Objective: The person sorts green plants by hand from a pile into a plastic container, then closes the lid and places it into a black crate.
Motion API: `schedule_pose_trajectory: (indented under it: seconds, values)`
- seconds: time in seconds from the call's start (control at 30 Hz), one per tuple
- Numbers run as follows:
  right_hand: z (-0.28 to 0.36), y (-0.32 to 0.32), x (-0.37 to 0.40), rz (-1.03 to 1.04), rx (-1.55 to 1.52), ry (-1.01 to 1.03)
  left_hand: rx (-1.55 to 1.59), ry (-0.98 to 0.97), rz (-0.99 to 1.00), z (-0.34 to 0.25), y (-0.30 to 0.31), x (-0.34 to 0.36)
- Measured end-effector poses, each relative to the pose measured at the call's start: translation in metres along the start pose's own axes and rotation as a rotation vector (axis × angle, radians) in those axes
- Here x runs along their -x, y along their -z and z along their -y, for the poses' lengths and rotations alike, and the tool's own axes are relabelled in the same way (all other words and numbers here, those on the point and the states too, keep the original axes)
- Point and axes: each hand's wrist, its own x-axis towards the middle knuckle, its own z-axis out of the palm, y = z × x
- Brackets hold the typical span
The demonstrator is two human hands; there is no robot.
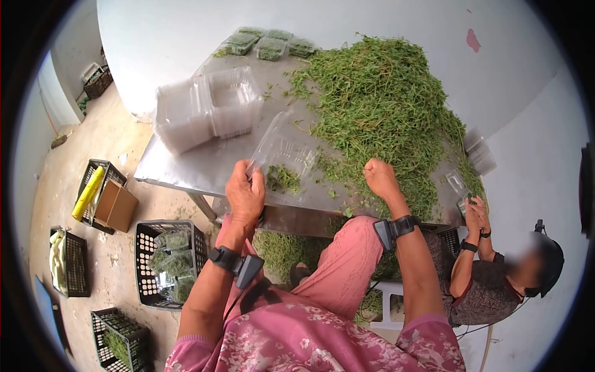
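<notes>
Near the table's front edge, my left hand (245,192) is closed on the rim of an open clear plastic box (291,155). Some green sprigs (283,178) lie in the near part of that box. To the right, my right hand (380,178) is closed at the lower edge of a large heap of green stems (384,99); what its fingers hold, if anything, is too small to make out. A tall nested stack of clear boxes (204,108) stands on the metal table (180,167), left of the open box.
Filled boxes (270,48) sit at the table's back edge. At the right, a co-worker (489,282) has both hands over a small box. Black crates (141,263) stand on the floor at left, one with bagged greens. More greens (279,251) lie under the table.
</notes>
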Motion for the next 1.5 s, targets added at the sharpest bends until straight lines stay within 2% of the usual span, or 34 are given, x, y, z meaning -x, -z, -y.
schedule_pose_trajectory:
  seconds: [0.2,0.3,0.5,1.5]
  values:
    - [0.012,0.005,0.007,0.049,-0.098,-0.097,-0.009,0.033,0.033,0.000,0.002,0.000]
    - [0.021,0.010,0.011,-0.010,-0.129,-0.118,-0.032,0.047,0.046,0.000,0.002,-0.001]
    - [0.013,0.005,0.005,0.072,-0.050,-0.062,-0.026,0.058,0.050,0.002,0.001,0.000]
    - [0.016,0.006,0.022,0.004,-0.144,0.020,-0.020,0.082,0.054,0.000,0.003,-0.002]
